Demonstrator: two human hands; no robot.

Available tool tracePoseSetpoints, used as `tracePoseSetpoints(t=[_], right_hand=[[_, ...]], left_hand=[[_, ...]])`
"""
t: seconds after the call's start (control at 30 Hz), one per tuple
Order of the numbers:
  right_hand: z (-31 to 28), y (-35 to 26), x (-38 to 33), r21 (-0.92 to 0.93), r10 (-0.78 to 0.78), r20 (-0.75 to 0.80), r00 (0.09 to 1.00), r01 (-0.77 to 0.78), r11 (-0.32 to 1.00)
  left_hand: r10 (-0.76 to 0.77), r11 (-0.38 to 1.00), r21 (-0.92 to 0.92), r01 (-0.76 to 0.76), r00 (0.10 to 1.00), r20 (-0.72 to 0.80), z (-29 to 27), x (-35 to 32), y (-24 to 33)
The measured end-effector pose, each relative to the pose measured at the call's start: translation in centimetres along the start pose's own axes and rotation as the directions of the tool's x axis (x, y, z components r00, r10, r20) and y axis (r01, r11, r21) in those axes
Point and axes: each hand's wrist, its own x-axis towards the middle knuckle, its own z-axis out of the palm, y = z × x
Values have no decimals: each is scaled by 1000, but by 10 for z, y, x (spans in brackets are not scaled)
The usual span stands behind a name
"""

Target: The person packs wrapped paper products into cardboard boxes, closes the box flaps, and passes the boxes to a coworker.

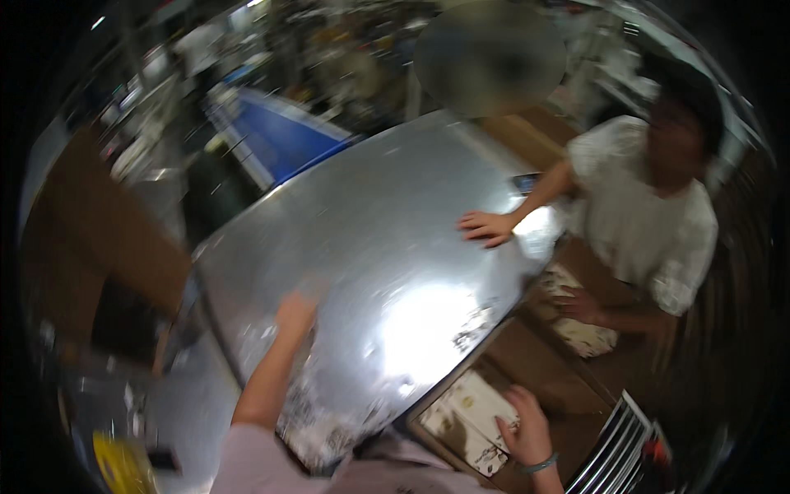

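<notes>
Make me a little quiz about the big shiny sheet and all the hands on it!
1. True or false: the person's left hand lies flat on the shiny metal sheet.
2. What does the person's right hand rest on? A) a white, stained board B) a blue cloth C) a yellow disc
3. Fill in: the co-worker's hand presses on the sheet near its far ____ edge.

Key: 1 true; 2 A; 3 right.
</notes>
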Motion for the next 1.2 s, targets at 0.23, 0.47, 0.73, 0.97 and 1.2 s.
tracePoseSetpoints(t=[0.23, 0.47, 0.73, 0.97, 1.2], right_hand=[[2, 26, 15, 36, 216, 124, 969, -222, 975], [-8, 5, -4, 224, 278, 124, 952, -300, 927], [18, -26, 82, 917, 244, 272, 931, -328, 228], [30, 25, 74, 956, 485, 77, 871, -203, 213], [111, 202, 9, 680, 653, 154, 742, -559, 474]], left_hand=[[44, 994, -85, -67, 969, -244, 6, 1, -24], [-283, -233, -972, 41, 953, 108, -44, -8, -6], [647, -276, -749, 603, 692, 319, -73, -111, 215], [655, -18, -576, 817, 445, 611, -44, -160, 267], [723, 209, -597, 774, 288, 628, -56, -169, 246]])
